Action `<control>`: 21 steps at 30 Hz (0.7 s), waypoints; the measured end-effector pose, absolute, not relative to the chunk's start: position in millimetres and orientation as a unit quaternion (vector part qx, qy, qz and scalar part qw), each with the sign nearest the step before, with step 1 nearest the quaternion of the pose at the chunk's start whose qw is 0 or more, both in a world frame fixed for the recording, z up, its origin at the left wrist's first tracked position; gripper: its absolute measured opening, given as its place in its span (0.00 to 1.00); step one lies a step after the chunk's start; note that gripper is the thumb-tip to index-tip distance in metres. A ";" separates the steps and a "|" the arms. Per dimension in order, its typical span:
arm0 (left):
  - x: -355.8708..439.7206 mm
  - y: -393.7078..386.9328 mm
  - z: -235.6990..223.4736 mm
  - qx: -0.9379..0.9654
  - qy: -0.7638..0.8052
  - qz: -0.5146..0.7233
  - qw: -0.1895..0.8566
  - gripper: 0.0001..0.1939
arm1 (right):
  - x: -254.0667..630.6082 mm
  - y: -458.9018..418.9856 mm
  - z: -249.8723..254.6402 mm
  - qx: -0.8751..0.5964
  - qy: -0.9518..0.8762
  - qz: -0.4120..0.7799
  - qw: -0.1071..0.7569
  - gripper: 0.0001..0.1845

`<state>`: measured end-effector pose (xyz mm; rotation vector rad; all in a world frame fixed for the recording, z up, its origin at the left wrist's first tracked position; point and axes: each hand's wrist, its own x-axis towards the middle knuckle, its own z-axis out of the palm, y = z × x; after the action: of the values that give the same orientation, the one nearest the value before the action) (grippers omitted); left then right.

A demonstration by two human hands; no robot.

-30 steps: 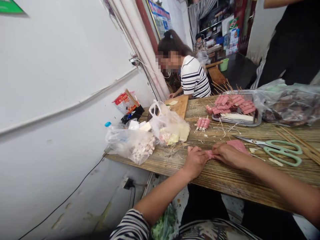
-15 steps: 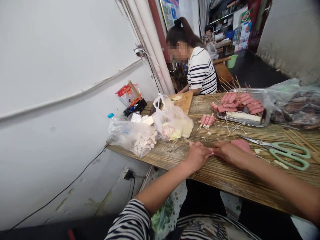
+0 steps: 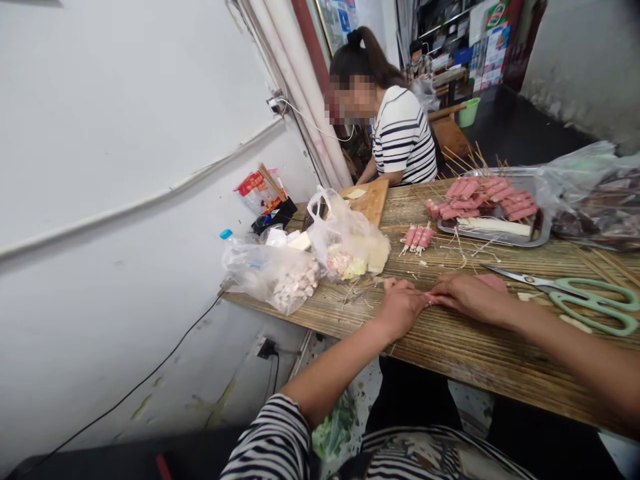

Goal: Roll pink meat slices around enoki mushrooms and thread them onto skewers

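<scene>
Between my two hands, low over the wooden table (image 3: 480, 360), is a small pink meat roll (image 3: 429, 300); only a bit of it shows. My left hand (image 3: 400, 309) pinches its left end, fingers closed. From the other side my right hand (image 3: 465, 295) bends over it and hides most of it. Pink meat slices (image 3: 494, 283) lie just beyond my right wrist. Farther back sits a short row of meat rolls (image 3: 418, 237) with white enoki stems poking out of their ends. Loose enoki strands (image 3: 463, 252) are scattered beside that row.
Green-handled scissors (image 3: 595, 301) lie at the right. Behind them stand a metal tray (image 3: 541, 235) of skewered pink rolls (image 3: 483, 195) and a plastic bag (image 3: 595, 200). Two bags of food, one with mushrooms (image 3: 296, 283), occupy the left. A person (image 3: 405, 137) sits beyond the cutting board (image 3: 375, 203).
The view has shifted slightly, so the table items appear a little farther right. Both hands stay together on the meat roll, with my right fingers lying a bit flatter over it.
</scene>
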<state>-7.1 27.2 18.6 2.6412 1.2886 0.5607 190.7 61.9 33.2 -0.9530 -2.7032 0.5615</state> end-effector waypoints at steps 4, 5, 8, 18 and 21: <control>-4.8 29.9 27.3 0.873 0.440 0.177 0.113 0.12 | 191.7 49.2 26.3 -0.314 -0.926 0.122 0.173 0.26; -4.3 29.9 28.2 0.870 0.443 0.180 0.118 0.11 | 190.8 47.9 24.8 -0.306 -0.928 0.115 0.178 0.26; -3.3 28.6 28.6 0.867 0.449 0.186 0.113 0.12 | 187.7 52.1 23.2 -0.294 -0.931 0.134 0.169 0.28; -6.2 13.5 16.7 0.872 0.446 0.201 0.007 0.14 | 184.9 100.7 31.1 -0.305 -0.914 0.263 0.052 0.12; -6.1 15.2 12.0 0.881 0.427 0.204 -0.002 0.16 | 184.4 104.4 35.0 -0.322 -0.900 0.294 0.025 0.11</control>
<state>-6.1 15.2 12.0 2.7707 1.3428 0.6418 184.4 104.4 35.0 -0.9944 -2.7831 0.9083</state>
